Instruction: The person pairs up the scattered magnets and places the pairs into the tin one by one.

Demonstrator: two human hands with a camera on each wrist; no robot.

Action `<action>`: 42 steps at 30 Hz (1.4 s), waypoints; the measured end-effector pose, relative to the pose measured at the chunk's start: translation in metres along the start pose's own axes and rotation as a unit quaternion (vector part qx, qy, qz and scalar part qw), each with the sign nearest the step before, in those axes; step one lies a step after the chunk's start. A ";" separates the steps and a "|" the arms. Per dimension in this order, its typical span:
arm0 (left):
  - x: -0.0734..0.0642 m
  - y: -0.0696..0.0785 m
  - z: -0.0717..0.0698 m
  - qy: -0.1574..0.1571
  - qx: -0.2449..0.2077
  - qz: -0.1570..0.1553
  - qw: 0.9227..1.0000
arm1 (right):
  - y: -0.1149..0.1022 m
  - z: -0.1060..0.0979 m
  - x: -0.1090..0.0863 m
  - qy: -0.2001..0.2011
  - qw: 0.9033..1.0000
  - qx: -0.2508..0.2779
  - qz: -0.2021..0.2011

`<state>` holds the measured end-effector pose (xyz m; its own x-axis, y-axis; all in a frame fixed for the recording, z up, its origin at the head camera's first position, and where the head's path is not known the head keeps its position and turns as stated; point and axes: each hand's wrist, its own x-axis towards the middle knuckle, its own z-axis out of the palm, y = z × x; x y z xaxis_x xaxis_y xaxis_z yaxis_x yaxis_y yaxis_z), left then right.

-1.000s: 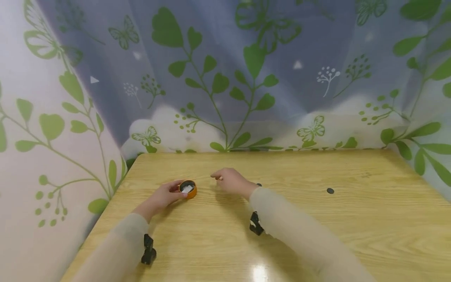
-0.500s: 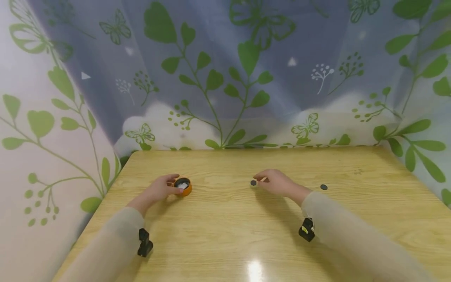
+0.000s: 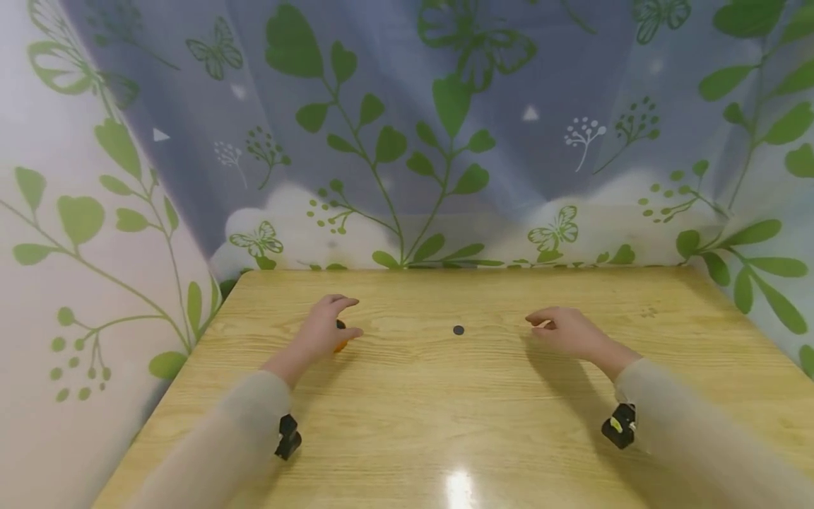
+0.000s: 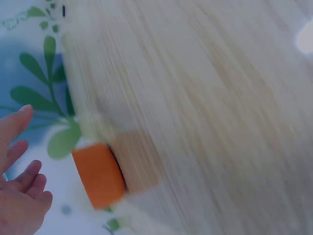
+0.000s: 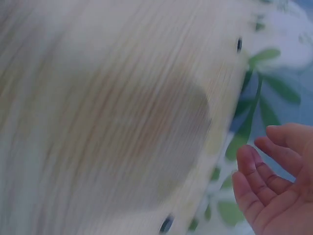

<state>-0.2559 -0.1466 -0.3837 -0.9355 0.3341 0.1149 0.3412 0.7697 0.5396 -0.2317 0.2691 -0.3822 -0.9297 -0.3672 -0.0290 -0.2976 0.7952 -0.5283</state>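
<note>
Left wrist: hand (image 4: 20,198) near orange container (image 4: 99,176)

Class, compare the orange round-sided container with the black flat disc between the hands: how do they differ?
Colour: the container is orange, the disc black.
Height: the container has a raised wall, the disc lies flat.
Head view: the left hand partly hides the container, the disc is uncovered.
Both rest on the wood-grained table.

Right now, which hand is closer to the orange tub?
The left hand. It is just beside the orange tub, partly hiding it in the head view; the right hand is well over to the right, past one black disc.
</note>
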 end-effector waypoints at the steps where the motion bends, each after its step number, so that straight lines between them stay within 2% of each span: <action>1: 0.002 0.005 0.003 0.004 -0.001 0.009 1.000 | 0.007 -0.004 -0.004 0.001 1.000 -0.002 0.009; 5: 0.013 0.020 0.015 0.008 -0.005 0.028 1.000 | 0.028 -0.020 -0.019 0.003 0.999 -0.005 0.040; 11: 0.027 0.039 0.037 0.003 -0.031 0.028 0.999 | 0.051 -0.030 -0.029 0.007 0.997 -0.021 0.074; 13: 0.032 0.043 0.046 -0.010 -0.039 0.030 0.999 | 0.057 -0.031 -0.030 0.009 0.996 -0.035 0.083; 20: 0.045 0.056 0.073 -0.093 -0.085 0.015 0.992 | 0.070 -0.032 -0.030 0.006 0.993 -0.061 0.104; 24: 0.050 0.065 0.082 -0.112 -0.114 0.005 0.987 | 0.073 -0.031 -0.026 0.005 0.992 -0.052 0.111; 30: 0.059 0.077 0.094 -0.138 -0.102 -0.022 0.985 | 0.077 -0.027 -0.019 0.003 0.993 -0.037 0.115; 33: 0.066 0.080 0.100 -0.138 -0.086 -0.031 0.986 | 0.076 -0.025 -0.015 0.014 0.992 -0.033 0.117; 38: 0.076 0.087 0.108 -0.119 -0.061 -0.019 0.991 | 0.072 -0.022 -0.008 0.026 0.992 -0.024 0.123; 42: 0.078 0.094 0.111 -0.115 -0.057 -0.021 0.991 | 0.069 -0.018 -0.002 0.021 0.992 -0.004 0.126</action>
<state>-0.2871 0.0118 -0.4163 -0.8986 0.4280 -0.0965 0.2765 0.7233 0.6328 -0.2545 0.3330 -0.4030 -0.9831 -0.1357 -0.1232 -0.0561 0.8627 -0.5027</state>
